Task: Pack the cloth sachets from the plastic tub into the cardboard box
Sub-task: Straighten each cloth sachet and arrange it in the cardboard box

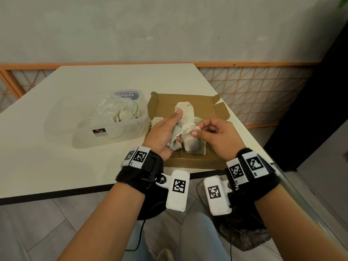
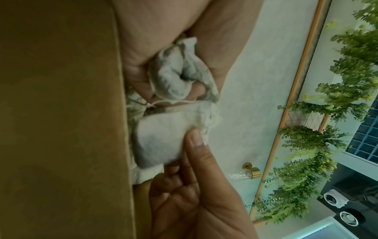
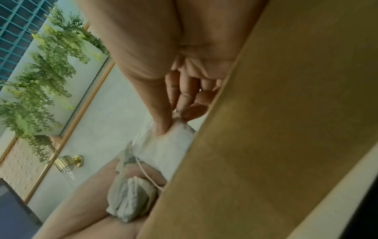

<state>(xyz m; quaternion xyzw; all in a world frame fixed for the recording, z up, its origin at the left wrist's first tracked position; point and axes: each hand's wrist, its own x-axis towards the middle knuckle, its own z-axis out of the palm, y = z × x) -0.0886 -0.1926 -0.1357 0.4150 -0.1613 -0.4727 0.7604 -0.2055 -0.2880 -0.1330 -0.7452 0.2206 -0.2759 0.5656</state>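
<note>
On the left of the table [image 1: 56, 95], near its front edge, the clear plastic tub [image 1: 105, 129] is seen, with crumpled clear plastic wrap [image 1: 114, 108] and a few pale sachets [image 1: 122, 116] lying inside. Just beside it to the right, the open cardboard box [image 1: 190, 162] is set at the table's front right corner, flaps spread flat. Over the box, the left hand [image 1: 165, 132] is held with fingers curled: a crumpled grey sachet [image 2: 175, 76] is bunched in the palm, while a longer cloth sachet [image 1: 185, 113] is pinned under the extended fingertip. A drawstring [image 2: 171, 102] is seen trailing between the bundles. Further right, a flatter white sachet [image 1: 194, 144] is pinched at its top edge between thumb and fingertips of the right hand [image 1: 216, 136], the other fingers curled in. More sachets are glimpsed lying in the box beneath both hands, though their number cannot be told. Marker-tagged wrist bands [image 1: 141, 166] are worn on both arms.
</note>
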